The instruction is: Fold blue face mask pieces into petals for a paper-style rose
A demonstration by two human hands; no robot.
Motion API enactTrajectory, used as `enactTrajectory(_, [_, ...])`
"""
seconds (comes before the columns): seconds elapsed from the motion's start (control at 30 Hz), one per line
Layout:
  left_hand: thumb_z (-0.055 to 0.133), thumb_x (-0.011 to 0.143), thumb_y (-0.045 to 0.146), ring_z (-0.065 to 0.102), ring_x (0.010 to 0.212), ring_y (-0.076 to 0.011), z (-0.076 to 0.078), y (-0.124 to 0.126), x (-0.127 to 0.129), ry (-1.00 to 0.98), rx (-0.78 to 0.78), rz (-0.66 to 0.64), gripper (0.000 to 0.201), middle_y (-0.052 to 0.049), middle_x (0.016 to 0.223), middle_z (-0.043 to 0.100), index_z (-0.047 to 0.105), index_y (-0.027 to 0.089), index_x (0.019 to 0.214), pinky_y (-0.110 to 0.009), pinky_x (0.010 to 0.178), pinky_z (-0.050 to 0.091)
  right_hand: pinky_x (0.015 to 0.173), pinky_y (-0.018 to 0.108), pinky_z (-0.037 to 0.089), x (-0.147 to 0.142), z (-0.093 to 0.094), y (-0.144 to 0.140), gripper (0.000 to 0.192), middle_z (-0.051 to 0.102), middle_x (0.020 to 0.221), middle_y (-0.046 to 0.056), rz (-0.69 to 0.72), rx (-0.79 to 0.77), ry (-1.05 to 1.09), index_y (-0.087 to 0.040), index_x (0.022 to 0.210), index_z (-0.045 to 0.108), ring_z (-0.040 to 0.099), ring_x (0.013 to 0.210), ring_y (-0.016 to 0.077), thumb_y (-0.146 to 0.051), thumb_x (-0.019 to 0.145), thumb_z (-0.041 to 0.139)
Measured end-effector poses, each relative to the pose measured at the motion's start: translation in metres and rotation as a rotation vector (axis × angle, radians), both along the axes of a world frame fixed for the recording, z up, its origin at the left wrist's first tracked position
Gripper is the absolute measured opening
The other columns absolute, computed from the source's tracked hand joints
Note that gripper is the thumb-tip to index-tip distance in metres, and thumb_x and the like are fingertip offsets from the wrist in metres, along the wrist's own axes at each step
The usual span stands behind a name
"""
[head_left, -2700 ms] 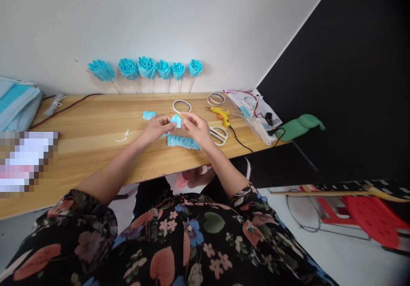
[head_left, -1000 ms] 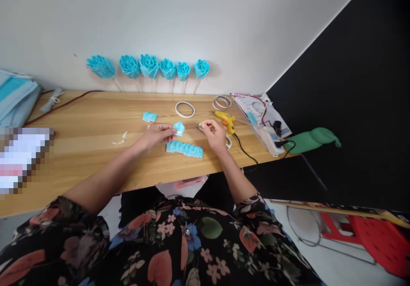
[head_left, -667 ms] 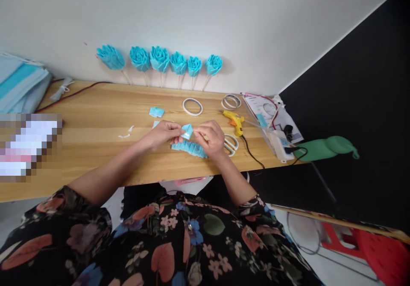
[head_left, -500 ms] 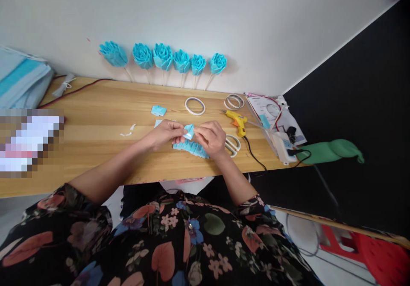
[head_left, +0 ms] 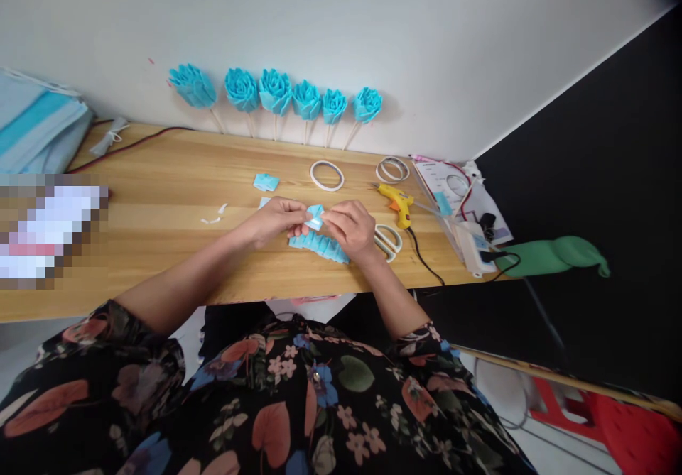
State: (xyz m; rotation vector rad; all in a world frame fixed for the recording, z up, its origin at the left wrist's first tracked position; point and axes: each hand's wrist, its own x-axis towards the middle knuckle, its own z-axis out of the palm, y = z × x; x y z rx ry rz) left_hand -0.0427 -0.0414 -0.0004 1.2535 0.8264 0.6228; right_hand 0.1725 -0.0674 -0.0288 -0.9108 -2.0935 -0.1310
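Note:
Between my two hands is a small folded piece of light-blue paper (head_left: 315, 217) with a shiny white strip on its lower part. My left hand (head_left: 280, 217) pinches its left side, and my right hand (head_left: 352, 226) grips its right edge with thumb and forefinger. Just below them, a row of folded blue paper pieces (head_left: 318, 246) lies on the table, partly under my right hand. Another folded blue piece (head_left: 266, 182) rests behind my left hand. The scissors (head_left: 391, 242) lie right of my right hand, their blades hidden.
Several blue paper flowers on sticks (head_left: 275, 93) lean against the wall. Tape rolls (head_left: 327, 176) lie before them. A yellow glue gun (head_left: 397, 205), with its black cord, sits near a white power strip (head_left: 476, 248). A green pouch (head_left: 551, 256) is far right; stacked blue sheets (head_left: 40, 127) stand left.
The camera view has shifted slightly. Both hands stay in nearly the same place on the blue paper piece, which has tilted a little between the fingers.

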Motion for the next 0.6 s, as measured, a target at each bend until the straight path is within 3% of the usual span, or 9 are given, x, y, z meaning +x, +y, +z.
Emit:
enactTrajectory(0.23, [0.077, 0.073, 0.038, 0.051, 0.054, -0.0098, -0.003, 0.001, 0.000, -0.012, -0.019, 0.013, 0.026, -0.003, 0.061, 0.064, 0.067, 0.017, 0.062, -0.024, 0.051, 0.039, 0.078, 0.037, 0.051, 0.001, -0.003, 0.004, 0.023, 0.069, 0.094, 0.005, 0.030, -0.088, -0.002, -0.031, 0.103, 0.074, 0.061, 0.088, 0.0198, -0.028, 0.100, 0.051])
enactTrajectory(0.43, [0.077, 0.073, 0.038, 0.050, 0.053, -0.0092, -0.007, 0.003, -0.001, -0.056, -0.029, 0.070, 0.025, -0.002, 0.062, 0.065, 0.067, 0.017, 0.064, -0.024, 0.052, 0.038, 0.086, 0.041, 0.053, 0.001, 0.009, 0.000, 0.026, 0.068, 0.105, 0.005, 0.057, -0.161, -0.014, -0.032, 0.116, 0.071, 0.062, 0.099, 0.0214, -0.029, 0.101, 0.050])
enactTrajectory(0.6, [0.075, 0.076, 0.038, 0.051, 0.054, -0.0093, -0.008, 0.005, -0.002, -0.036, 0.004, 0.116, 0.027, -0.002, 0.062, 0.065, 0.066, 0.017, 0.064, -0.024, 0.054, 0.040, 0.094, 0.044, 0.054, -0.005, 0.016, -0.001, 0.032, 0.068, 0.119, 0.007, -0.024, -0.369, 0.300, -0.032, 0.126, 0.065, 0.062, 0.114, 0.0230, -0.040, 0.102, 0.045])
